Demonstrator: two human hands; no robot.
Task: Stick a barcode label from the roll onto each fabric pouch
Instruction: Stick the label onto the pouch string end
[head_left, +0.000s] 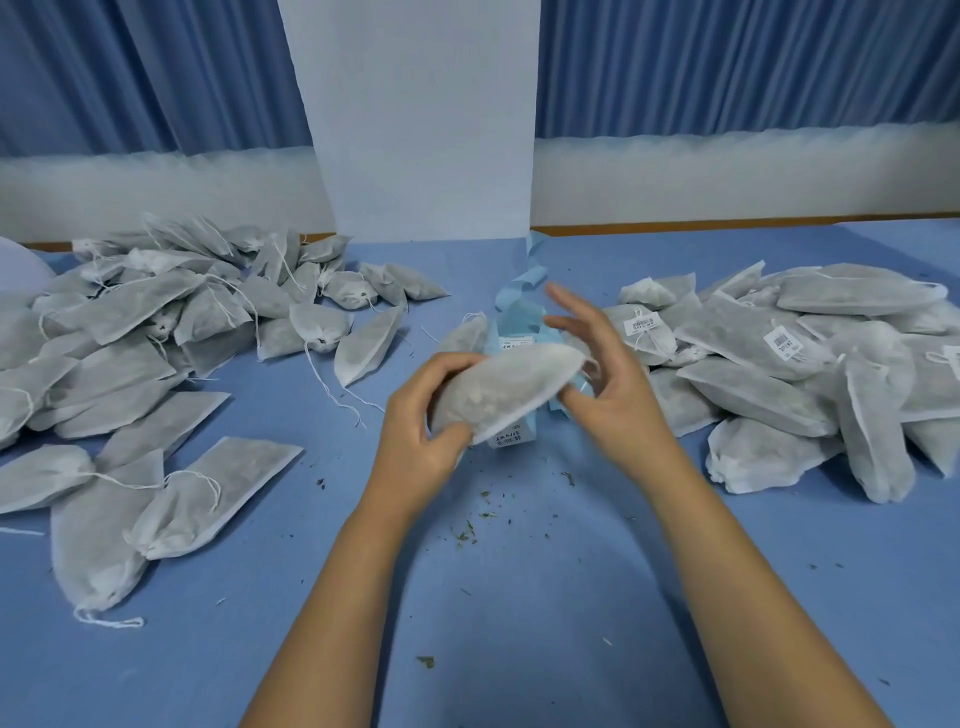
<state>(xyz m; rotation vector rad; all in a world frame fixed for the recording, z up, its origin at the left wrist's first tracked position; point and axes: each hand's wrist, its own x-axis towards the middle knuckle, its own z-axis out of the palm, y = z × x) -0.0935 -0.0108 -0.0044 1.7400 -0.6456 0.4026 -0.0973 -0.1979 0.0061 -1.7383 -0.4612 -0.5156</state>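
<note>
Blue-covered table (519, 597), blue curtains (156, 67) behind. Big heap of unlabelled pouches (156, 332) lies at my left; labelled heap (779, 374) at my right, barcode stickers (643, 326) showing on a few. My left hand (415, 431) grips one pouch (509, 384) by its near end, fingers curled round it, just above the table's middle. My right hand (608, 374) is at the pouch's far end, fingers spread wide and holding nothing. Pale blue label strip (519, 312) curls behind the pouch. Herb crumbs (467, 530) are scattered near my wrists.
</note>
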